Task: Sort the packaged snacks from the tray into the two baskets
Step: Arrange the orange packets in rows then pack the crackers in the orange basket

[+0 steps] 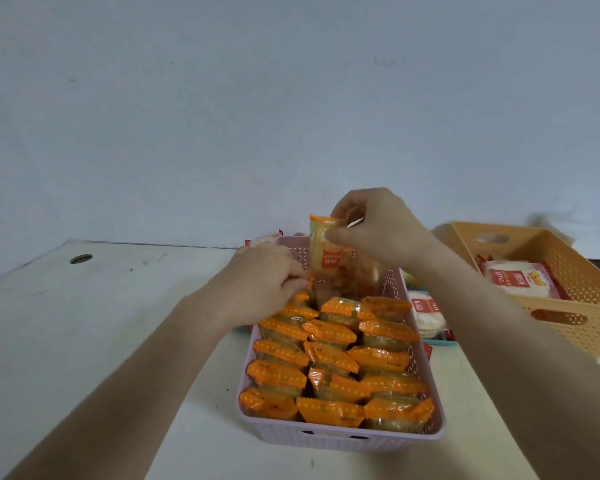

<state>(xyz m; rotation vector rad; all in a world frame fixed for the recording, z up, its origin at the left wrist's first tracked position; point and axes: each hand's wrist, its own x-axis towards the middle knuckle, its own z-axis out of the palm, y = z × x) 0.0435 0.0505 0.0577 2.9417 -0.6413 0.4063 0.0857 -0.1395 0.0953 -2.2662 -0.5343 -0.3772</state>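
A pink basket [340, 439] stands in front of me, packed with several orange-wrapped snacks [329, 332] in rows. My right hand [378, 230] pinches the top of an orange snack packet [326, 251] and holds it upright over the basket's far end. My left hand [260, 282] reaches into the far left corner of the pink basket, fingers curled on an orange packet there. An orange basket [568, 327] at the right holds white snacks in red wrappers [520, 278]. A teal tray [440, 342] shows behind the pink basket, with a white snack [426, 313] in it.
The white table [101, 306] runs to the left with a round cable hole [81, 259] near its back edge. A pale wall stands right behind the table. More red-wrapped snacks [264, 239] peek out beyond the pink basket's far rim.
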